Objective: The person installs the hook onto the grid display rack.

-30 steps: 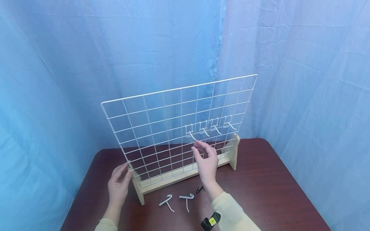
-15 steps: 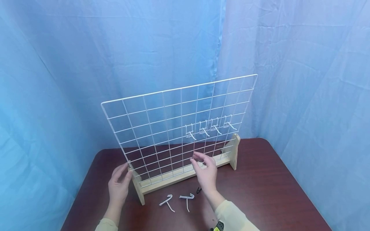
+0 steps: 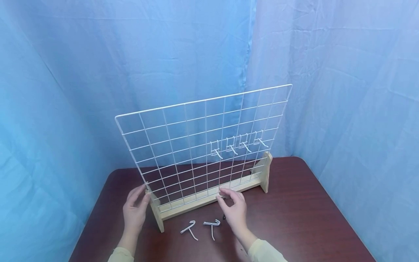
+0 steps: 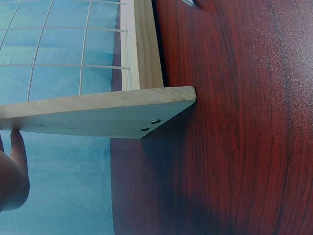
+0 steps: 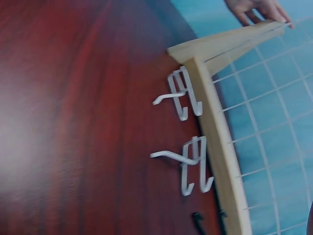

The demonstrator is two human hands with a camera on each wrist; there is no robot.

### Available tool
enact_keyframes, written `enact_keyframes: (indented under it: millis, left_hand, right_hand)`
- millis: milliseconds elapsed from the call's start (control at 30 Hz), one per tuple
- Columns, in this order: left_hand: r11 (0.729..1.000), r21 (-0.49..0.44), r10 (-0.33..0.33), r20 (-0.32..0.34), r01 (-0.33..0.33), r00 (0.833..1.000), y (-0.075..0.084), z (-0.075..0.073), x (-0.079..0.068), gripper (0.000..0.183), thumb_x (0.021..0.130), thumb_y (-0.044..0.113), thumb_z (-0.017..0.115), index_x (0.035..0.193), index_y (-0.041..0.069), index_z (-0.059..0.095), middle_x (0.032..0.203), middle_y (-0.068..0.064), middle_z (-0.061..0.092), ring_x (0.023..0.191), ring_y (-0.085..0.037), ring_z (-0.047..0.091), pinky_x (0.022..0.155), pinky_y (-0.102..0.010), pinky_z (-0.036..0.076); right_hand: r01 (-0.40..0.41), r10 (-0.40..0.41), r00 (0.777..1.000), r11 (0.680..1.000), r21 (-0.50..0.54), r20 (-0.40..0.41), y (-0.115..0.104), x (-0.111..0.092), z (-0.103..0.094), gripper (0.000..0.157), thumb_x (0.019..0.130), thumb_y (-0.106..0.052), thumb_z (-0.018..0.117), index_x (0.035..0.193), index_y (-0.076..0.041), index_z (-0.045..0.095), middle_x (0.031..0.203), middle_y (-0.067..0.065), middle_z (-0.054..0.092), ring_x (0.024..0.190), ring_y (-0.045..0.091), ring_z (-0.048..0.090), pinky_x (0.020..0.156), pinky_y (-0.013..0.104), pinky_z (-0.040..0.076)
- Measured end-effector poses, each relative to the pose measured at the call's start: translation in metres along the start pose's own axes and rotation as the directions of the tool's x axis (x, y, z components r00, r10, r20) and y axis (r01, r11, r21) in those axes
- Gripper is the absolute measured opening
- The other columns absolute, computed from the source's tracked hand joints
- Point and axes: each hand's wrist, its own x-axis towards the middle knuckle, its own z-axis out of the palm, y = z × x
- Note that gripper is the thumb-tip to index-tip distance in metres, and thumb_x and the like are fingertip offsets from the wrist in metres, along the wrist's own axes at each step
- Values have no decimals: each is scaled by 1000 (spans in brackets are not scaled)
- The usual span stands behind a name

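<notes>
A white wire grid panel (image 3: pixel 196 139) stands upright in a wooden base (image 3: pixel 190 206) on the table. My left hand (image 3: pixel 135 209) holds the base's left wooden end piece (image 4: pixel 107 113), its fingertips at the upper edge and its thumb against the outer face in the left wrist view. Several white hooks (image 3: pixel 231 148) hang in a row on the grid's right half. My right hand (image 3: pixel 234 209), its thumb and fingers loosely bent and holding nothing, hovers before the base. Two white hooks lie on the table, a left hook (image 5: pixel 178 93) and a right hook (image 5: pixel 188 164).
A black hook (image 5: pixel 198 223) lies beside the white ones, mostly covered by my right hand in the head view. The dark red-brown table (image 3: pixel 304 214) extends to the right. Blue curtains (image 3: pixel 163 54) surround it at the back and sides.
My right hand has come down from the leftmost hanging hook to a place low before the base. My left hand stays at the end piece, and the hooks have not moved.
</notes>
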Motion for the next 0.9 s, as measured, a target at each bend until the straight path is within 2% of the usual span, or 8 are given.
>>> enact_keyframes:
  millis: [200, 533, 900]
  left_hand:
    - [1000, -5, 5, 0, -5, 1000, 0, 0, 0, 32, 89, -16, 62, 120, -17, 59, 112, 12, 58, 107, -2, 55, 94, -12, 49]
    - [1000, -12, 23, 5, -23, 1000, 0, 1, 0, 32, 88, -17, 62, 120, -18, 58, 112, 10, 59, 106, -2, 56, 95, -14, 50]
    - [1000, 0, -4, 2, 4, 1000, 0, 0, 0, 32, 89, -16, 62, 121, -16, 59, 112, 12, 58, 107, -2, 55, 94, -12, 49]
  right_hand:
    - [77, -75, 997, 995, -62, 29, 14, -14, -3, 28, 74, -3, 85, 100, -9, 75, 89, -5, 73, 86, 17, 57, 73, 22, 46]
    - [75, -67, 994, 993, -94, 83, 31, -32, -9, 32, 70, -2, 88, 98, -13, 75, 88, -9, 73, 85, 12, 57, 76, 20, 43]
    - [170, -152, 980, 975, -140, 130, 46, -54, -13, 37, 64, 0, 90, 96, -13, 75, 86, -5, 72, 81, 10, 57, 72, 19, 44]
